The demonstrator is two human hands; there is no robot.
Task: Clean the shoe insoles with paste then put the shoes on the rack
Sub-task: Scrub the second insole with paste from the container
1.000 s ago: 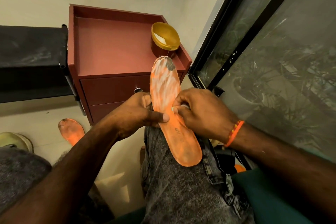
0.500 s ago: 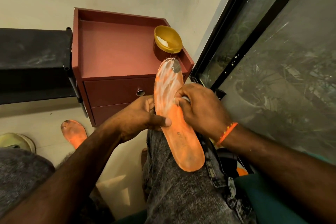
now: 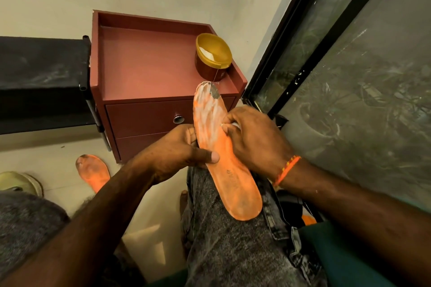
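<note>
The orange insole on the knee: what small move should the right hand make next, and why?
Probably rub down toward the heel. White paste covers only the toe half of the insole; the heel half looks bare. The right hand already works mid-insole while the left hand grips it.

Single head-worn wide-angle view, looking forward and steeply down from close above the seated person's lap. Both forearms enter from the near edge; the left hand (image 3: 179, 154) and right hand (image 3: 256, 140) sit at centre, with the red cabinet (image 3: 144, 70) beyond and the window (image 3: 349, 77) right.
</note>
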